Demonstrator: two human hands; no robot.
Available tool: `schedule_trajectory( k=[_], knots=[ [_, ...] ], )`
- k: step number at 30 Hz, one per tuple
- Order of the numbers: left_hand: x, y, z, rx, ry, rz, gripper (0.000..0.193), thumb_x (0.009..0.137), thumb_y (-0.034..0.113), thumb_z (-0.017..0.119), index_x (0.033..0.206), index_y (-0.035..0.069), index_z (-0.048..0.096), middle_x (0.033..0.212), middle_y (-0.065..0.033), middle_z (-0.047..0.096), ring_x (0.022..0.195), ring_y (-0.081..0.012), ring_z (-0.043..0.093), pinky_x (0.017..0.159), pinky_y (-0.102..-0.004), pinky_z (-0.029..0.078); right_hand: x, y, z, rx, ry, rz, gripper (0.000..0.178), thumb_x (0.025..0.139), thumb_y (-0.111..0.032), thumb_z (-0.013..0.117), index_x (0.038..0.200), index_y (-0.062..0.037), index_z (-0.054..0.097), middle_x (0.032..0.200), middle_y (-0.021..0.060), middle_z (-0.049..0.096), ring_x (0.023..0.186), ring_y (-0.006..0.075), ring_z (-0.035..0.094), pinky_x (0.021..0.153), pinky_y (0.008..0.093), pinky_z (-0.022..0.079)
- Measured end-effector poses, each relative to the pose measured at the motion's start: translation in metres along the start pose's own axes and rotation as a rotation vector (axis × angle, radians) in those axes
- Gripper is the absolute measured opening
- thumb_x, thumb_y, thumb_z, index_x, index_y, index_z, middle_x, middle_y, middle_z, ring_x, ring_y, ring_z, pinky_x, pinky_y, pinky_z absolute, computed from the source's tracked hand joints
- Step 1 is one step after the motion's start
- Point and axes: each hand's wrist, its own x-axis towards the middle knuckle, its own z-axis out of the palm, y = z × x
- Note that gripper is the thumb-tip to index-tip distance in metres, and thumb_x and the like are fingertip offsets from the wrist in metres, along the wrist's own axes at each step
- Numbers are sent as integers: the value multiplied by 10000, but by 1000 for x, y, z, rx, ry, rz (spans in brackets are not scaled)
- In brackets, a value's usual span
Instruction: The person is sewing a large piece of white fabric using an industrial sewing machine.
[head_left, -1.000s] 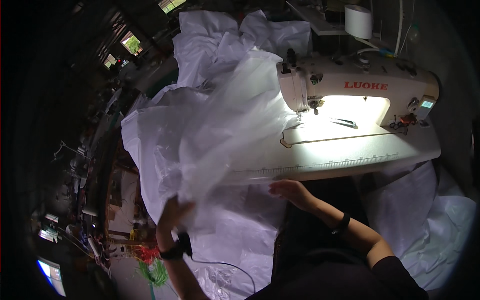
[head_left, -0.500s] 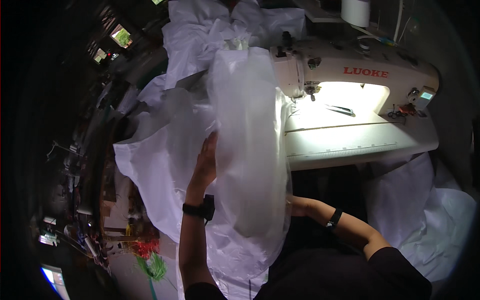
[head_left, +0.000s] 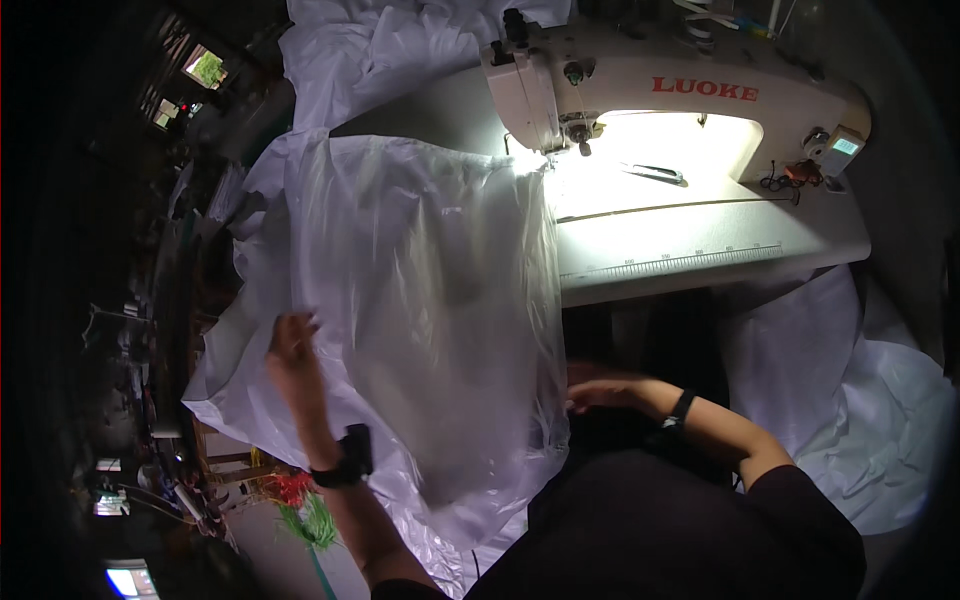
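A large white sheet [head_left: 440,300], thin and glossy with a see-through layer, drapes from the sewing machine [head_left: 640,85] down towards me. Its far edge runs across to the lit needle area, where a corner lies beside the presser foot. Over the sheet's left part is my left hand [head_left: 293,345], fingers bent and smeared by motion; whether it grips the sheet does not show. At the sheet's right edge, below the machine bed, my right hand [head_left: 605,388] is blurred too, its fingertips by the hem.
Thread snips [head_left: 653,174] lie on the lit machine bed [head_left: 700,235], which has a ruler strip along its front. More white material [head_left: 400,50] is heaped behind, and another pile [head_left: 860,430] hangs at the right. Left are a green tuft [head_left: 312,522] and dim clutter.
The raised, billowing sheet has come down and spread flatter, uncovering the needle area. My left hand has moved left, away from the sheet's middle. My right hand stays near the right edge.
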Motion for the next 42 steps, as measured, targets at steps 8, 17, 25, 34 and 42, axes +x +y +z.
schedule_trajectory(
  k=[8,17,25,34,42],
  knots=[
    [1,14,96,739,-503,43,709,900,408,638,1488,154,334,1548,-154,292,1428,-377,251,1073,-595,319,-37,4,52,-727,-435,-160,398,952,-272,616,1251,-11,599,1233,116,634,1161,180,559,980,340,450],
    [-22,55,76,321,-232,174,508,855,156,702,1321,47,535,1303,-179,578,1197,-340,559,1001,-420,459,-128,-25,31,-684,405,-217,627,942,-338,625,1424,-15,389,1369,174,522,1251,254,506,1011,348,431],
    [-85,146,149,441,-635,685,574,783,331,748,1254,57,568,1353,-167,528,1273,-317,488,1040,-489,365,-135,-9,73,-523,244,-145,216,936,-198,672,1031,-12,617,869,-37,595,819,45,521,730,234,447],
    [-157,161,182,31,-723,601,361,798,252,731,1076,48,626,1111,-119,644,1005,-266,632,859,-374,489,-97,-30,61,-623,553,-403,391,939,-185,640,1262,-11,504,1018,74,660,930,119,606,809,266,488],
    [-108,159,176,-49,-453,660,221,855,69,629,1075,54,625,1206,-103,630,1051,-291,620,906,-415,492,-124,-27,76,-868,746,-422,290,958,-195,569,1167,4,547,855,117,655,818,173,659,730,303,506]
  ],
)
